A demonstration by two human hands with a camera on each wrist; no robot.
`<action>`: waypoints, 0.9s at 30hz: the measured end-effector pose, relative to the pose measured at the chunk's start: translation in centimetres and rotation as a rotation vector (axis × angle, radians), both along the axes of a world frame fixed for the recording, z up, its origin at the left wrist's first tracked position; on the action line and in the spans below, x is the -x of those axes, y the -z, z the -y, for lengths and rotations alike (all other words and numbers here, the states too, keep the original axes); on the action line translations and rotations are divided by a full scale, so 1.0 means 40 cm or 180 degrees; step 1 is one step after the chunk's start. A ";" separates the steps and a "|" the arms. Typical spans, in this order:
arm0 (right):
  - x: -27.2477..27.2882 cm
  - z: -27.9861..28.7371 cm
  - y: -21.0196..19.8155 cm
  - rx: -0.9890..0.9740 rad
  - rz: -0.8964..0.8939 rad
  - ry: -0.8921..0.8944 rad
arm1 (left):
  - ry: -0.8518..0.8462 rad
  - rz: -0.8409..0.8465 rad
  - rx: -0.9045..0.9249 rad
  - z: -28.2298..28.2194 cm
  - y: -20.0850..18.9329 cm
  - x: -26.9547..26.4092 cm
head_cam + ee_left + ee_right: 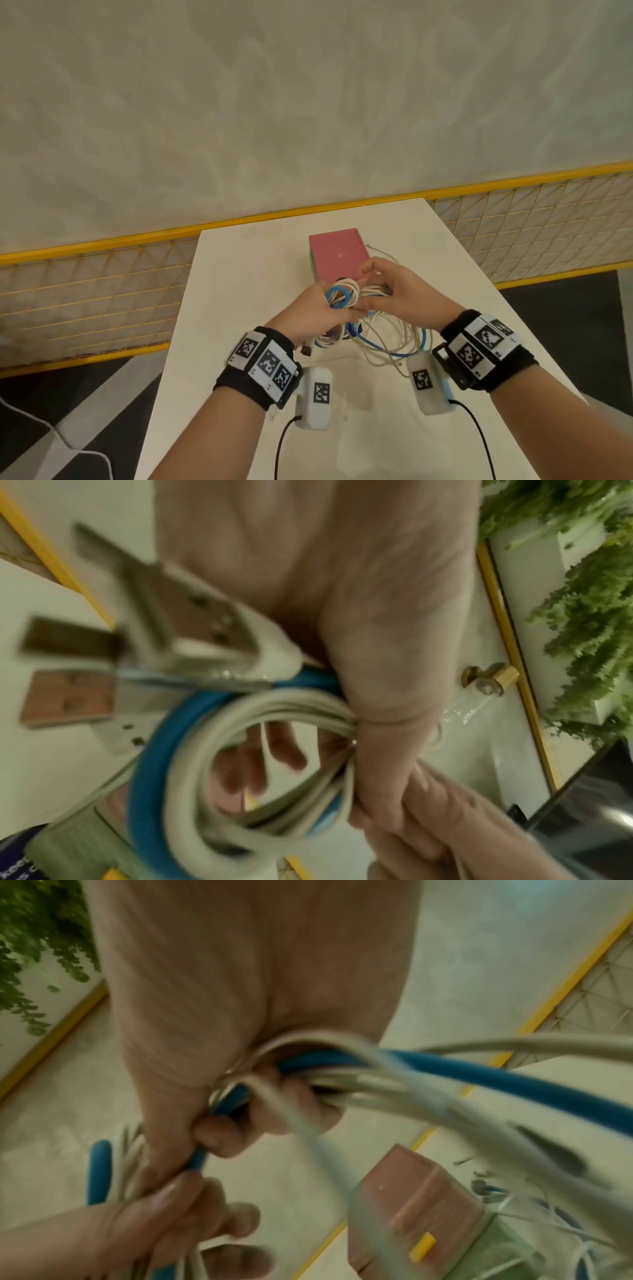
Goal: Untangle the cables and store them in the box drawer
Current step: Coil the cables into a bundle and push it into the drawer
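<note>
A tangle of white and blue cables (346, 294) hangs between both hands above the white table (239, 308). My left hand (315, 308) grips a coiled bunch of it; blue and white loops (240, 750) wrap beside the thumb, and several USB plugs (68, 696) stick out. My right hand (387, 291) holds the other side, its fingers curled round blue and white strands (308, 1074). Loose loops (387, 339) trail down onto the table. Just behind the hands stands the pink box (337, 253), also visible as the pink box (411, 1204) in the right wrist view, its drawer with a yellow tab (423, 1248).
A yellow-framed wire mesh fence (102, 274) runs behind the table, with a pale wall above it. White tagged modules (317, 394) with black leads hang under both wrists. Green foliage (582, 615) lies off to the side.
</note>
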State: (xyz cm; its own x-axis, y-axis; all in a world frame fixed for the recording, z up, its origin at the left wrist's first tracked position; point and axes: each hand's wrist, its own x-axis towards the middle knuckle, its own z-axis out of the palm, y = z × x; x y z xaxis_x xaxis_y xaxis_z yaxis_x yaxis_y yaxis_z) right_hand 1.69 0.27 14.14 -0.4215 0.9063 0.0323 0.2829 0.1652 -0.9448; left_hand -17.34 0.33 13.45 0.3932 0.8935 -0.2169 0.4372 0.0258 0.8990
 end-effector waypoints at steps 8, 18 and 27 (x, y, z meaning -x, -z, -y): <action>-0.058 0.035 0.044 0.0172 0.0385 -0.0012 | -0.0335 0.0312 -0.0317 0.004 -0.023 0.001; 0.043 0.071 0.025 -0.0654 0.1497 0.0276 | -0.1260 0.0716 0.0156 -0.002 -0.009 -0.043; 0.091 0.069 0.085 -0.2222 0.3353 0.0491 | -0.1837 0.1226 0.0021 0.007 0.015 -0.067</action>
State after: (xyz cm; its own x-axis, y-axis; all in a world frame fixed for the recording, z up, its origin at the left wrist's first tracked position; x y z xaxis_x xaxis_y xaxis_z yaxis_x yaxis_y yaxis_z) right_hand -1.97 -2.48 10.74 -0.4260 0.8736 0.2355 0.9009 0.4334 0.0221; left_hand -14.67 0.04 12.87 -0.0945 0.9820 -0.1634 0.0017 0.1643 0.9864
